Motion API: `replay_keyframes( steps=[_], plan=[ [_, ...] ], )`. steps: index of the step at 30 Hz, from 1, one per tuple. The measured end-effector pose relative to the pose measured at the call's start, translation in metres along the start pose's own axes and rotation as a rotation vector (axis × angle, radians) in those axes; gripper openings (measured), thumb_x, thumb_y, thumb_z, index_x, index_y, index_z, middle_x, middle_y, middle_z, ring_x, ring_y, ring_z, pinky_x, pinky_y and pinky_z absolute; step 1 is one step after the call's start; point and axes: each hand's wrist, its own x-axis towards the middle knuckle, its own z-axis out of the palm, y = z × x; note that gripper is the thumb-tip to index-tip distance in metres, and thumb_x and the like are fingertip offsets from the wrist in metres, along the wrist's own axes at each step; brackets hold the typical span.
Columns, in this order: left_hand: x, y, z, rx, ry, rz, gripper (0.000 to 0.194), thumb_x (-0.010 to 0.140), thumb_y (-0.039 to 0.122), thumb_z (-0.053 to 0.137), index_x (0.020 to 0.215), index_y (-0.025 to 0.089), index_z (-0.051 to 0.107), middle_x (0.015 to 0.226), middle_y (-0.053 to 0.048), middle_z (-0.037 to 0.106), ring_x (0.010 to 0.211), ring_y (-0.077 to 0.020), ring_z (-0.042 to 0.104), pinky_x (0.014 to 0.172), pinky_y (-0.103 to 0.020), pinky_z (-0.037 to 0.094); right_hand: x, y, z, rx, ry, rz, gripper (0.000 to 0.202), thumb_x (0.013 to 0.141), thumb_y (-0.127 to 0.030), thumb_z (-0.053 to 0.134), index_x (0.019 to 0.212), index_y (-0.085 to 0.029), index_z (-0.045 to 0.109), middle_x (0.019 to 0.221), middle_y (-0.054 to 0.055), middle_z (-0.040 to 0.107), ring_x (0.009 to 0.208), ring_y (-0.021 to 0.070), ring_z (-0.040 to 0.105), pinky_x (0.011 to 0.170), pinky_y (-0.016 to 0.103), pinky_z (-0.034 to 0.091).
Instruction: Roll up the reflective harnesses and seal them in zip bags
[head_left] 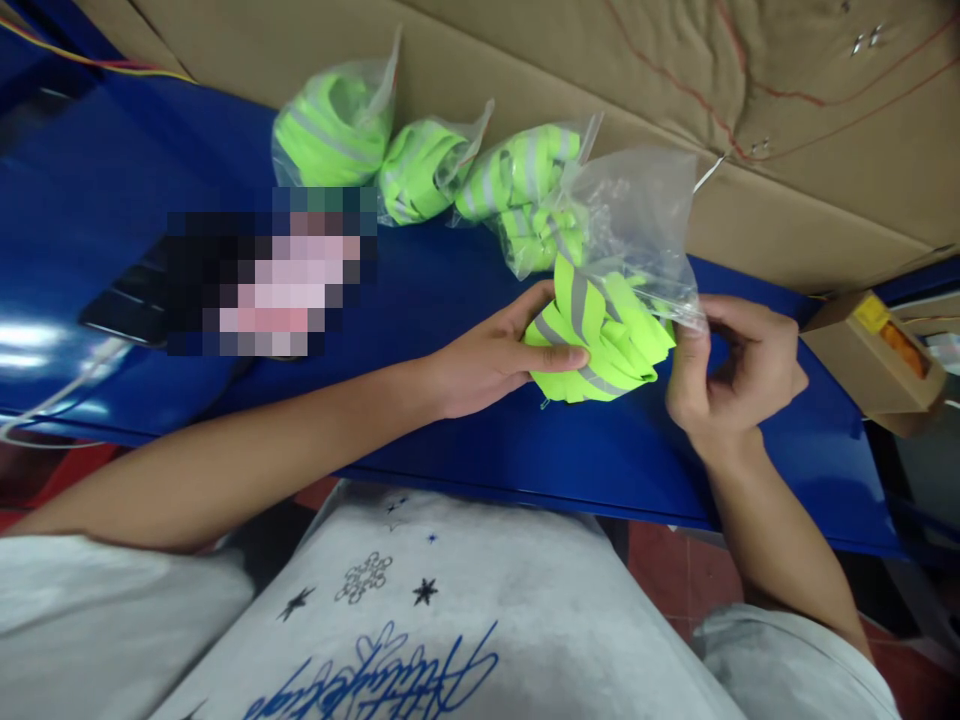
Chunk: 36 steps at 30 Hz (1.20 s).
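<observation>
My left hand [495,350] is closed round a bundle of neon yellow-green reflective strap [600,345] with grey stripes, its thumb pressed across the front. My right hand [731,360] pinches the edge of a clear plastic bag [637,205] between thumb and fingers. The bag rises above and behind the bundle, and its lower part reaches the strap; whether any strap lies inside it I cannot tell. Just beyond the hands, a filled bag of the same strap [536,235] rests on the blue table.
More clear bags of coiled strap [334,130] line the back of the blue table [420,440], against a cardboard wall [517,60]. At left lies a dark phone-like device [127,300], partly pixelated, with a white cable [64,390]. A small cardboard box [870,350] sits at right.
</observation>
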Motion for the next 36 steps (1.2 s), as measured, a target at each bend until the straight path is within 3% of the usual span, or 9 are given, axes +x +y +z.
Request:
replay_keyframes(
  steps=[3,6,11,14,17,24,27,31,36],
  plan=[
    [0.002,-0.001,0.000,0.069,0.045,0.082,0.062,0.074,0.027,0.095,0.122,0.029,0.057,0.116,0.000,0.071,0.115,-0.0230,0.071,0.104,-0.043,0.059,0.000,-0.002,0.001,-0.009,-0.008,0.007,0.024,0.092,-0.014,0.070,0.115,-0.023,0.069,0.096,0.005,0.076,0.080,0.0193,0.072,0.070,0.035,0.056],
    [0.003,-0.002,-0.003,0.187,0.088,0.148,0.064,0.072,0.029,0.095,0.121,0.028,0.054,0.118,0.000,0.068,0.117,-0.0225,0.067,0.101,-0.040,0.059,0.004,-0.005,0.000,-0.048,-0.115,0.027,0.013,0.092,-0.021,0.072,0.103,-0.022,0.065,0.090,0.004,0.074,0.082,0.0206,0.072,0.072,0.035,0.055],
    [0.004,-0.008,-0.011,0.497,0.084,0.218,0.054,0.078,0.036,0.089,0.114,0.025,0.051,0.113,-0.002,0.064,0.106,-0.0208,0.065,0.091,-0.036,0.057,0.010,-0.008,-0.006,-0.261,-0.244,-0.147,0.047,0.089,-0.031,0.080,0.131,-0.019,0.063,0.119,0.014,0.073,0.109,0.0305,0.071,0.081,0.041,0.056],
    [0.001,-0.012,-0.009,0.764,0.050,0.275,0.052,0.082,0.039,0.084,0.118,0.023,0.050,0.118,-0.004,0.063,0.106,-0.0213,0.064,0.092,-0.036,0.053,0.011,-0.013,-0.006,-0.204,-0.293,-0.206,0.028,0.092,-0.022,0.077,0.118,-0.022,0.067,0.098,0.005,0.077,0.085,0.0209,0.071,0.075,0.035,0.053],
    [-0.005,-0.011,0.000,0.908,0.071,0.245,0.049,0.086,0.040,0.078,0.121,0.023,0.049,0.116,-0.004,0.065,0.098,-0.0205,0.064,0.084,-0.034,0.050,0.010,-0.022,-0.004,-0.075,-0.218,-0.046,0.017,0.091,-0.016,0.077,0.104,-0.022,0.068,0.083,0.000,0.075,0.071,0.0146,0.069,0.068,0.030,0.053],
    [-0.011,-0.005,0.013,0.886,0.129,0.166,0.042,0.087,0.038,0.076,0.114,0.024,0.047,0.108,-0.002,0.063,0.089,-0.0205,0.062,0.075,-0.033,0.045,0.011,-0.037,-0.004,-0.038,-0.197,-0.074,0.020,0.089,-0.016,0.079,0.104,-0.023,0.068,0.085,-0.001,0.076,0.071,0.0152,0.070,0.067,0.031,0.053],
    [-0.009,-0.007,0.010,0.878,0.181,0.174,0.044,0.086,0.038,0.078,0.115,0.025,0.048,0.108,-0.002,0.063,0.091,-0.0222,0.062,0.076,-0.034,0.043,0.012,-0.038,-0.004,0.005,-0.293,0.046,0.010,0.097,-0.026,0.071,0.106,-0.024,0.066,0.087,0.001,0.075,0.075,0.0163,0.069,0.072,0.034,0.051],
    [-0.007,-0.011,0.006,0.856,0.183,0.211,0.046,0.086,0.035,0.078,0.118,0.025,0.047,0.118,-0.004,0.064,0.103,-0.0244,0.063,0.086,-0.036,0.046,0.014,-0.035,-0.004,0.047,-0.417,0.156,0.014,0.102,-0.036,0.066,0.109,-0.024,0.065,0.087,0.000,0.072,0.078,0.0163,0.068,0.081,0.037,0.049],
    [-0.009,-0.014,0.008,0.905,0.155,0.247,0.047,0.089,0.036,0.075,0.124,0.024,0.045,0.124,-0.006,0.063,0.105,-0.0246,0.064,0.087,-0.037,0.049,0.010,-0.035,-0.003,-0.035,-0.395,0.109,0.011,0.098,-0.027,0.069,0.105,-0.025,0.062,0.084,-0.001,0.069,0.075,0.0159,0.064,0.081,0.037,0.047]
  ],
)
